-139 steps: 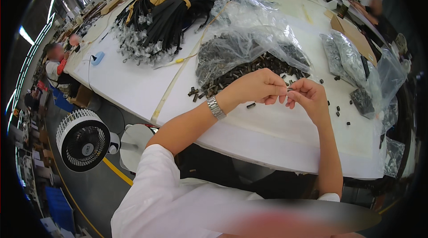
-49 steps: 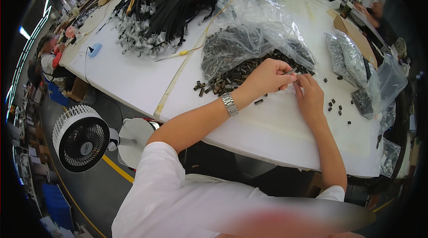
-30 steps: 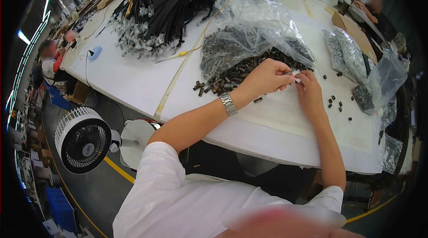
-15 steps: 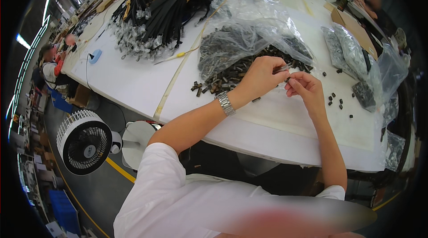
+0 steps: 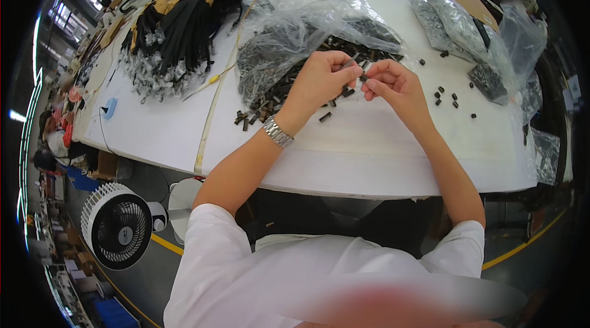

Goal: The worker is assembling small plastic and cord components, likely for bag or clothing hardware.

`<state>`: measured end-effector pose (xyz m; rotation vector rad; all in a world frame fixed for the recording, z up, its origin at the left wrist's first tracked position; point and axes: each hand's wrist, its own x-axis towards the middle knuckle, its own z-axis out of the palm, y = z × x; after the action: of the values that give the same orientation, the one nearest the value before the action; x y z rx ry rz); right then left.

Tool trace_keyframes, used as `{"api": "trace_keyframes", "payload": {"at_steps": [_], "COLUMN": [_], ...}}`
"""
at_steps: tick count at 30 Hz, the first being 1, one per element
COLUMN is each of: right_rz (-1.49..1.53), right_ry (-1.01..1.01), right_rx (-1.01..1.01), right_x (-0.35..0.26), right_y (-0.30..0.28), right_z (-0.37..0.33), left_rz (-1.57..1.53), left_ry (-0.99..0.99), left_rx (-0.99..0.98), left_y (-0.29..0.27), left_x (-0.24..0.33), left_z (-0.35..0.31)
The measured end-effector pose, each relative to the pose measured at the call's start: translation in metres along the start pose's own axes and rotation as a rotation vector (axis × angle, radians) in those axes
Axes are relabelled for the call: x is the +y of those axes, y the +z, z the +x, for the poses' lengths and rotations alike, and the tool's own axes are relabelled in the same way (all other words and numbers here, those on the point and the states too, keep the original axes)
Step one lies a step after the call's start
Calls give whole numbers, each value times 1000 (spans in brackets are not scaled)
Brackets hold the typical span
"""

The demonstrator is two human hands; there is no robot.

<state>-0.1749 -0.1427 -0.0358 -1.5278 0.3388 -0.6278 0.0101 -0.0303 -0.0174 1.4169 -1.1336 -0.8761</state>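
Close together over the near edge of a pile of small dark tubular pieces (image 5: 268, 108), my two hands meet fingertip to fingertip. My left hand (image 5: 321, 81), with a metal watch on its wrist, is closed in a pinch on a thin grey piece (image 5: 351, 60) that sticks out past the fingers. Between the thumb and fingers of my right hand (image 5: 396, 89) is a small dark piece (image 5: 364, 79), mostly covered by the fingertips. A clear plastic bag (image 5: 279, 36) covers much of the pile behind my hands.
Black straps (image 5: 190, 27) bundled with tan ties lie at the far left, beside a yellow-handled thin tool (image 5: 214, 79). Several loose black pieces (image 5: 455, 96) are scattered at right, near filled plastic bags (image 5: 452, 17). A fan (image 5: 120, 229) stands left of the table.
The whole view has shifted, so table and hands sit higher and further left in the picture. Both hands keep nearly the same pinch at the same spot by the pile.
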Motion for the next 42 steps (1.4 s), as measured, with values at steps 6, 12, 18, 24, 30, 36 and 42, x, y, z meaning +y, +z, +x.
{"api": "trace_keyframes", "payload": {"at_steps": [6,12,18,24,30,36,42], "right_rz": [-109,-310,-288,-140,166,280,333], "right_ry": [-60,-107,7,20,149,198,234], "right_rx": [36,95,73,10,-98,-100,-97], "right_x": [2,-1,8,4,3,8,15], "right_y": [4,12,8,5,-7,-10,-10], "right_z": [-3,-5,-8,0,2,-2,3], "left_rz": [-67,178,409,396,24,88,194], "left_ry": [-45,118,320,333,33,263,208], "left_rx": [3,66,137,165,14,-11,0], "left_y": [3,10,23,16,7,9,3], "left_x": [-2,-1,-13,-7,17,-1,5], "left_z": [5,-2,-4,-4,-8,0,-3]}}
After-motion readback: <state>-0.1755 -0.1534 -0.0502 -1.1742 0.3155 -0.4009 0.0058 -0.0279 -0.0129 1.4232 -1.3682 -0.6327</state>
